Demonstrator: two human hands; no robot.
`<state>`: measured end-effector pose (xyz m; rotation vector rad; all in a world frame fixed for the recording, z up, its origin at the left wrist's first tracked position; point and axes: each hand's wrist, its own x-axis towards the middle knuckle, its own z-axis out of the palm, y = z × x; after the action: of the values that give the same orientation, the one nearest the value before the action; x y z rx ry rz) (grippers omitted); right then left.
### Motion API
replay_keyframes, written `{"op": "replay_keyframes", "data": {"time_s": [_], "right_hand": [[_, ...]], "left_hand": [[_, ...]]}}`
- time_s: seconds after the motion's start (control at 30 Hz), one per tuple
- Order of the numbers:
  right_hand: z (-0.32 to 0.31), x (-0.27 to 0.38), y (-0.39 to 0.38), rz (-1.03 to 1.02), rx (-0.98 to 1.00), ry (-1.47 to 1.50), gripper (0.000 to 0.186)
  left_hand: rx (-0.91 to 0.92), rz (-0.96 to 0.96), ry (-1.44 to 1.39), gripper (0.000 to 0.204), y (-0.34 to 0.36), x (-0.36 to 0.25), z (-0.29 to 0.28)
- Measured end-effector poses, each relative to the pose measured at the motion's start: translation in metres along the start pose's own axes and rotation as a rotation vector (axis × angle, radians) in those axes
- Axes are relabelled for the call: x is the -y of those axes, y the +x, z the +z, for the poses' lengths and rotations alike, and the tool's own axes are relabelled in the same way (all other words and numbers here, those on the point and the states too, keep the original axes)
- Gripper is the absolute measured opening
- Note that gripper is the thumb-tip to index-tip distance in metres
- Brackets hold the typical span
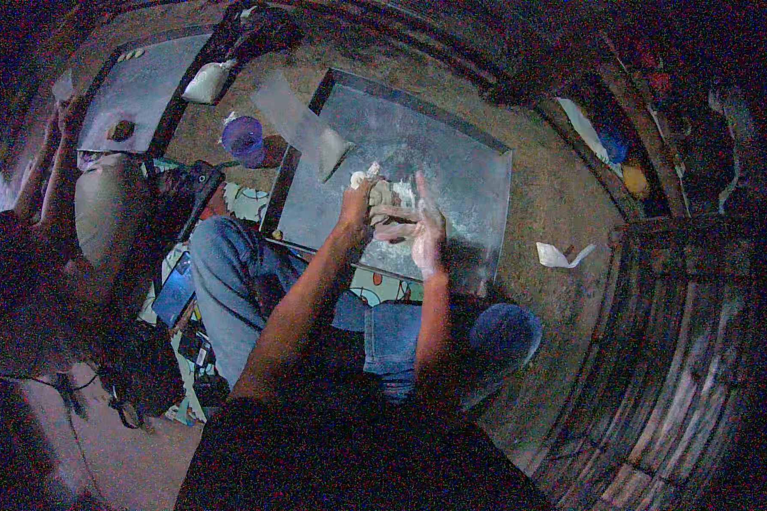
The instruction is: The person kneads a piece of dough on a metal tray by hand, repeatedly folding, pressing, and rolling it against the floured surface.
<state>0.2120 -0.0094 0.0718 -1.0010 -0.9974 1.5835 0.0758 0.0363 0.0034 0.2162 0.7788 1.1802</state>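
A pale lump of dough is held over a wide metal tray that lies before my crossed legs. My left hand is closed around the dough's left side, with a whiter bit sticking up past the fingers. On the other side, my right hand is spread, thumb raised and fingers reaching toward the dough; whether they touch it I cannot tell. White powder coats the right hand and the tray beneath. A clear plastic bag with some white powder in it lies across the tray's left rim.
A purple plastic bowl and a bag of white powder stand left of the tray. Farther left, another person sits by a second tray holding small dough pieces. A phone lies by my left knee; torn white paper lies right.
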Motion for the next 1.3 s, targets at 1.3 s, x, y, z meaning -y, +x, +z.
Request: {"op": "replay_keyframes", "data": {"time_s": [1.3], "right_hand": [[-0.071, -0.105, 0.052, -0.003, -0.305, 0.514, 0.037]], "left_hand": [[0.341, 0.660, 1.542, 0.046, 0.012, 0.035, -0.013]]}}
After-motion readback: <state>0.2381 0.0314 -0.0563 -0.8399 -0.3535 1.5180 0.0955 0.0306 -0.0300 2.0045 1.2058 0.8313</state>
